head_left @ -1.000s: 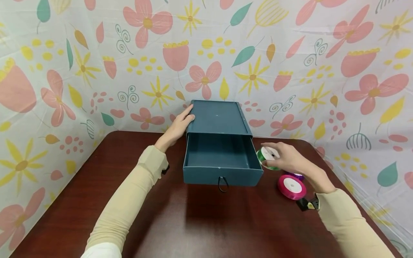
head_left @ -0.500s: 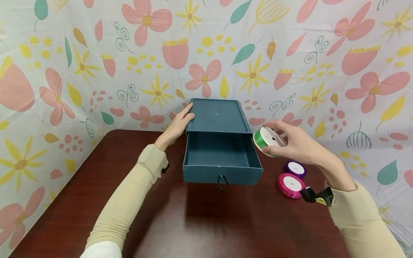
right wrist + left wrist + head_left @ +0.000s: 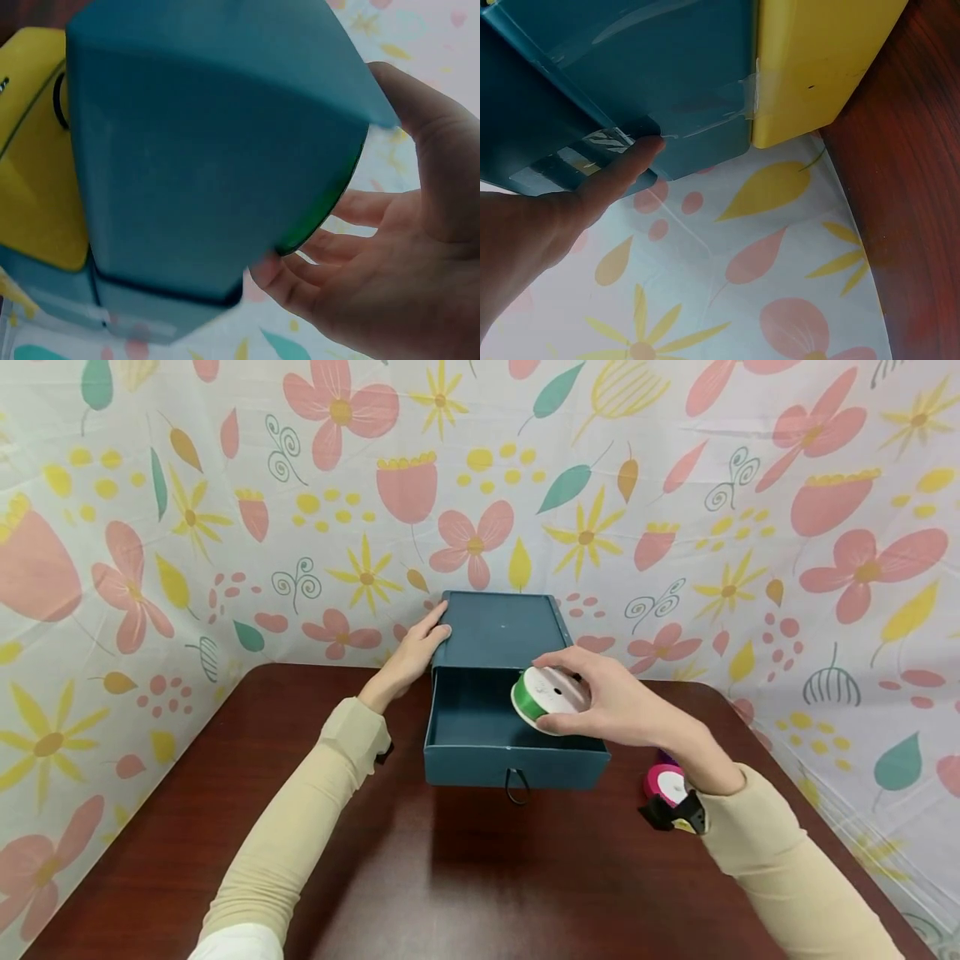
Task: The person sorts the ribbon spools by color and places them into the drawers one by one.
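Found blue drawer (image 3: 517, 768) pulled out of blue cabinet (image 3: 501, 627), with yellow unit (image 3: 817, 71) beneath. Observed green ribbon spool (image 3: 551, 695) over drawer interior, pinched between thumb and fingers of right hand (image 3: 615, 697). Noted left hand (image 3: 407, 660) against cabinet's side, fingers extended. Recorded pink spool (image 3: 666, 783) on brown desk (image 3: 360, 877), partly hidden by right arm (image 3: 780, 868); floral cloth (image 3: 472, 435) behind.

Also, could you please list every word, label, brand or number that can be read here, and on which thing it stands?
None can be read in any view.
Ribbon roll: faint marks on its white face, too small to read.
Black band at the right wrist: a small yellow patch, too blurred to tell if it has writing.
Blue drawer: no writing seen.
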`<state>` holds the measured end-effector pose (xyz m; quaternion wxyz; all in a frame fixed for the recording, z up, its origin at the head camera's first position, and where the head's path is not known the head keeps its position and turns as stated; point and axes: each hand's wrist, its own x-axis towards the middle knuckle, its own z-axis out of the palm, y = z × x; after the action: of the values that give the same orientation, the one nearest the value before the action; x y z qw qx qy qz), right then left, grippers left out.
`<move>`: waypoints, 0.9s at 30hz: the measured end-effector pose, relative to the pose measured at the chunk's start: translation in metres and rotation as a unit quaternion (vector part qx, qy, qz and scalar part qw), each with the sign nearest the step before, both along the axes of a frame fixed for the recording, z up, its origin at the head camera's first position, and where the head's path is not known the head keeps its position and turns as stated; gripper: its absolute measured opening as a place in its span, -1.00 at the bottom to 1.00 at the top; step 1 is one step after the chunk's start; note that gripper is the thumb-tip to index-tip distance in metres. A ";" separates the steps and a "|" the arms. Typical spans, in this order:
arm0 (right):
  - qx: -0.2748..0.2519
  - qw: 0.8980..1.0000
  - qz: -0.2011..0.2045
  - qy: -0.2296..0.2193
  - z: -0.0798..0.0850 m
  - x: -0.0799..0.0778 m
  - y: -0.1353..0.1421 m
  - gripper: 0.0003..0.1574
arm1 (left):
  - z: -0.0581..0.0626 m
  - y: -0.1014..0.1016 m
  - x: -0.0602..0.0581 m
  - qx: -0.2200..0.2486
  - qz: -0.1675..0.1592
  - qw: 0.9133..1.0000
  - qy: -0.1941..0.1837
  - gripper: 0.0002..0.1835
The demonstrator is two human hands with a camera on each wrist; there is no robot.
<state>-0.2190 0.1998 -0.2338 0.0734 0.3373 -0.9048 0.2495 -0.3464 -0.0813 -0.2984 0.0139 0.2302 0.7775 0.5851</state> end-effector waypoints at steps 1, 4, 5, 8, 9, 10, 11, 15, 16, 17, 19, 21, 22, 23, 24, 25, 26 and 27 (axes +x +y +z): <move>0.002 1.000 0.005 0.006 -0.001 0.000 -0.004 -0.25 | 0.000 0.000 0.000 0.002 0.000 1.000 -0.001 -0.36; -0.001 0.999 0.024 0.033 -0.005 -0.002 -0.014 -0.25 | 0.000 0.000 0.000 0.005 0.001 1.000 -0.003 -0.36; -0.004 0.999 0.029 0.040 -0.006 -0.002 -0.017 -0.24 | 0.000 0.000 0.000 0.002 0.002 1.000 -0.002 -0.37; -0.004 0.998 0.035 0.051 -0.009 -0.002 -0.023 -0.22 | 0.001 0.000 0.001 -0.002 0.004 1.000 -0.001 -0.37; -0.003 0.998 0.036 0.051 -0.010 -0.002 -0.025 -0.21 | 0.001 0.000 0.001 -0.004 0.006 1.000 0.001 -0.37; 0.001 0.998 0.036 0.049 -0.011 -0.002 -0.026 -0.20 | 0.001 0.000 0.001 -0.005 0.006 1.000 0.002 -0.37; 0.006 0.998 0.036 0.045 -0.011 -0.002 -0.027 -0.19 | 0.001 -0.001 0.000 -0.003 0.008 1.000 0.002 -0.37; 0.020 0.999 0.035 0.035 -0.013 -0.004 -0.031 -0.18 | 0.002 0.000 0.000 -0.004 0.008 1.000 0.005 -0.37; 0.022 0.999 0.036 0.033 -0.013 -0.004 -0.031 -0.18 | 0.002 0.000 0.000 -0.004 0.008 1.000 0.004 -0.37; 0.022 0.999 0.037 0.033 -0.013 -0.005 -0.031 -0.19 | 0.002 0.000 0.000 -0.004 0.008 1.000 0.004 -0.37; 0.022 0.998 0.039 0.033 -0.014 -0.006 -0.032 -0.20 | 0.002 -0.001 0.000 -0.006 0.007 1.000 0.005 -0.37; 0.027 0.998 0.043 0.036 -0.016 -0.008 -0.032 -0.20 | 0.001 -0.001 -0.001 -0.006 0.008 1.000 0.004 -0.37; 0.031 0.998 0.044 0.038 -0.017 -0.009 -0.032 -0.21 | 0.001 -0.001 -0.002 -0.007 0.008 1.000 0.004 -0.37; 0.036 0.998 0.043 0.039 -0.017 -0.009 -0.032 -0.21 | 0.001 -0.001 -0.002 -0.008 0.009 1.000 0.005 -0.37; 0.041 0.997 0.043 0.039 -0.017 -0.010 -0.032 -0.21 | 0.001 -0.001 -0.002 -0.009 0.009 1.000 0.006 -0.37; 0.047 0.997 0.042 0.041 -0.018 -0.011 -0.032 -0.22 | 0.000 -0.001 -0.002 -0.010 0.010 1.000 0.007 -0.37; 0.051 0.997 0.043 0.042 -0.018 -0.011 -0.032 -0.22 | 0.000 -0.001 -0.002 -0.010 0.010 1.000 0.007 -0.37; 0.053 0.997 0.042 0.041 -0.018 -0.012 -0.032 -0.22 | 0.000 -0.002 -0.002 -0.011 0.011 1.000 0.007 -0.37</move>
<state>-0.2306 0.1674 -0.2515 0.0816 0.3887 -0.8979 0.1898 -0.3489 -0.0828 -0.2983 0.0042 0.2257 0.7865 0.5748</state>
